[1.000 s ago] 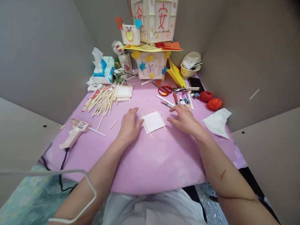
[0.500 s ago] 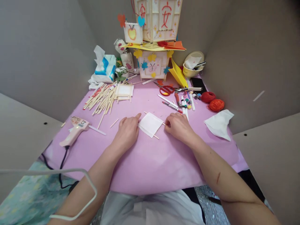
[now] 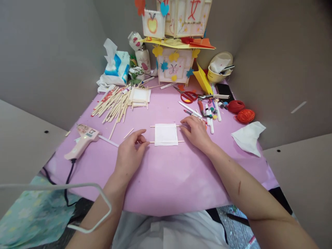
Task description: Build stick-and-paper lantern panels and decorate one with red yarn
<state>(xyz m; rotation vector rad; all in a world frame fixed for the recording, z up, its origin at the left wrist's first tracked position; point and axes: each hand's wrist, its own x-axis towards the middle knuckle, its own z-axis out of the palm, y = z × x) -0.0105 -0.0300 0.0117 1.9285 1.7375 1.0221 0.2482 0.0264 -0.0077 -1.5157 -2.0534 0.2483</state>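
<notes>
A white square panel (image 3: 166,134) lies flat in the middle of the pink tabletop (image 3: 168,173), with thin wooden sticks showing past its left and right sides. At the end of the lower left stick, my left hand (image 3: 132,152) has its thumb and forefinger closed, apparently on the tip. My right hand (image 3: 195,133) rests beside the panel's upper right corner, its curled fingers at the end of the upper stick. How firmly either hand grips is hard to see.
Wooden sticks (image 3: 114,105) and a glue gun (image 3: 83,140) lie on the left. Behind stands a decorated paper lantern (image 3: 175,65). Red scissors (image 3: 188,97), pens, red yarn (image 3: 245,116) and a white cloth (image 3: 249,136) are on the right.
The panel has turned from a diamond position to lie square. My left hand has moved left and slightly down; my right hand has moved slightly up relative to the panel.
</notes>
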